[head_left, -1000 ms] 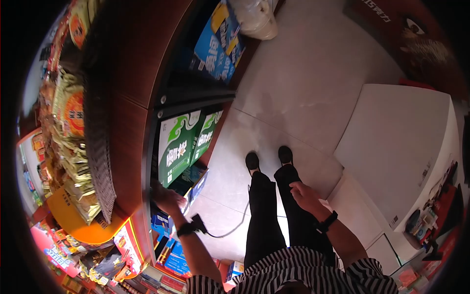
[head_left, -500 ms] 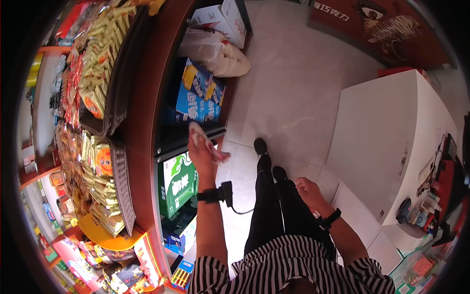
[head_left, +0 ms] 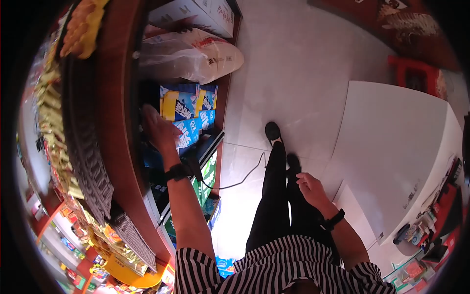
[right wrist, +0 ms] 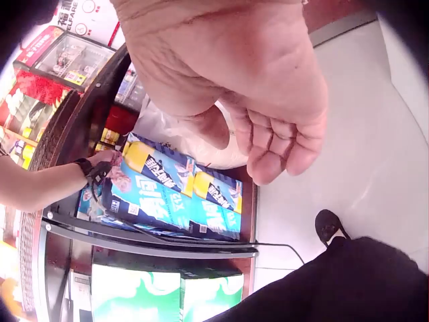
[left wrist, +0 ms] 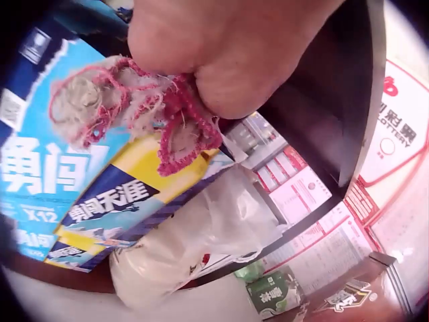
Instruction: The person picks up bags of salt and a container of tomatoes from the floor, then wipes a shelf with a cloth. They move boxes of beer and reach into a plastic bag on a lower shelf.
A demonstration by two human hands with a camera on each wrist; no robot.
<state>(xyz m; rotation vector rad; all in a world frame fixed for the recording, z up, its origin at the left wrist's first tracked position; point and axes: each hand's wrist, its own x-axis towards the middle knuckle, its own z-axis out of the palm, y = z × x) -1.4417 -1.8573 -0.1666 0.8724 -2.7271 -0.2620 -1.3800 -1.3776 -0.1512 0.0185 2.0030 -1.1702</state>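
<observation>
My left hand (head_left: 160, 130) reaches into a shelf compartment beside blue-and-yellow drink cartons (head_left: 188, 110). It grips a worn, greyish rag (left wrist: 144, 107) with frayed pink edging, which hangs from the fingers in front of the cartons in the left wrist view. The right wrist view shows the rag close against the carton's side. Away from the shelf, my right hand (head_left: 313, 190) hangs in front of my legs, its fingers loosely curled around nothing. Seen from its own wrist, that palm (right wrist: 234, 74) holds no thing.
Beyond the cartons a clear plastic bag (head_left: 200, 56) bulges out of the shelf, with a white box (head_left: 215, 17) behind. Green boxes (head_left: 208, 176) fill the nearer compartment. Snack baskets (head_left: 88, 122) line the shelf top. To the right stand a white cabinet (head_left: 387, 142) and a red stool (head_left: 416, 71).
My left hand has moved with the rag from the green-box compartment, past the black divider, into the blue-and-yellow carton compartment. My feet have stepped along the shelf. The right hand stays loosely hanging.
</observation>
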